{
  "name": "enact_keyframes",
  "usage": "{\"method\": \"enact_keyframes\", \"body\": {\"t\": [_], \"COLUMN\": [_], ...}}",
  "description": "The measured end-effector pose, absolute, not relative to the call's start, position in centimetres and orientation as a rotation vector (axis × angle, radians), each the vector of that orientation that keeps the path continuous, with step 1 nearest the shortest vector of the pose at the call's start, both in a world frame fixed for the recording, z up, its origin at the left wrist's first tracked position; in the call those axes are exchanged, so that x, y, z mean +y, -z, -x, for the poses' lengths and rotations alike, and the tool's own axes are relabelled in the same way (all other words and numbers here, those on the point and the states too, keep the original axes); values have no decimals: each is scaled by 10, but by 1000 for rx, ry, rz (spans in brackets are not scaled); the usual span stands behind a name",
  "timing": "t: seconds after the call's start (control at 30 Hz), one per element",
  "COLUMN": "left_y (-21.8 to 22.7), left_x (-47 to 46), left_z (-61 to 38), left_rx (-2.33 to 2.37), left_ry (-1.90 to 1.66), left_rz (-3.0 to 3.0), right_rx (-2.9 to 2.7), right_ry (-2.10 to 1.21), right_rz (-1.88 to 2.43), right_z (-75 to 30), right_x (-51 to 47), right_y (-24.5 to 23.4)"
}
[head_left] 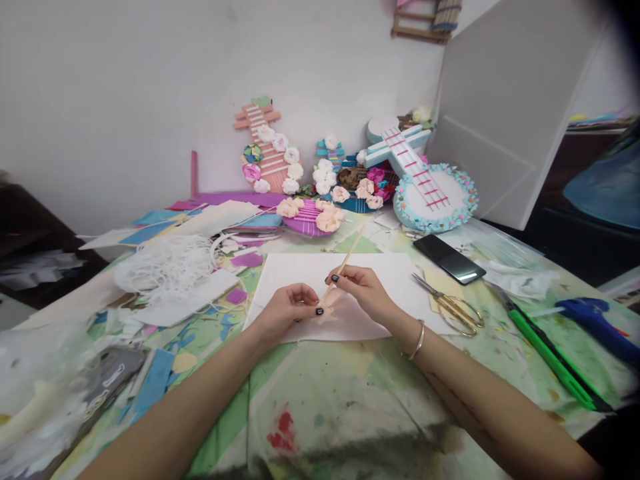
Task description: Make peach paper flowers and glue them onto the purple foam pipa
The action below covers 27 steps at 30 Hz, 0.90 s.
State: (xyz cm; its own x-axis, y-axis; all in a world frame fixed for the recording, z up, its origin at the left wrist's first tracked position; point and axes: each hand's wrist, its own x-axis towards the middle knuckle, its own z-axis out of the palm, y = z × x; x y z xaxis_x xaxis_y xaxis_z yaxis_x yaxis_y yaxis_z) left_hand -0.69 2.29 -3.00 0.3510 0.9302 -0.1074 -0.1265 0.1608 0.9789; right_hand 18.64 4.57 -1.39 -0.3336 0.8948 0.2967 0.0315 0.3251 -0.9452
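Note:
Over a white sheet (285,273), my right hand (365,290) holds a thin wooden stick (354,245) between thumb and fingers. The stick slants, its upper end pointing away from me and its lower end between my hands. My left hand (287,310) is closed, thumb against fingers, on a small pale peach piece (326,312) at the stick's lower end. Whether that piece is paper or thin foam I cannot make out, and the fingers partly cover it. To the right of my right hand lie gold-handled scissors (453,308).
A black phone (449,259), a green utility knife (550,353) and a blue glue gun (600,327) lie on the right. On the left are tangled white cord (167,267), scraps and a grey phone (113,380). Flower-decorated model instruments, including a light-blue one (425,193), stand along the wall.

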Motion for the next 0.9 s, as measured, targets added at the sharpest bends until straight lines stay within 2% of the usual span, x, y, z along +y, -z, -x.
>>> {"method": "enact_keyframes", "body": {"t": [0.33,0.9], "left_y": [27,28], "left_x": [22,17], "left_z": [8,-2], "left_rx": [963,1176], "left_ry": [-863,-1151], "left_rz": [-1177,-1567], "right_rx": [-1562,-1501], "right_ry": [-1165,-1227], "right_rz": [877,877], "right_z": [-186,-172], "right_x": [51,38], "right_y": [19,21]}}
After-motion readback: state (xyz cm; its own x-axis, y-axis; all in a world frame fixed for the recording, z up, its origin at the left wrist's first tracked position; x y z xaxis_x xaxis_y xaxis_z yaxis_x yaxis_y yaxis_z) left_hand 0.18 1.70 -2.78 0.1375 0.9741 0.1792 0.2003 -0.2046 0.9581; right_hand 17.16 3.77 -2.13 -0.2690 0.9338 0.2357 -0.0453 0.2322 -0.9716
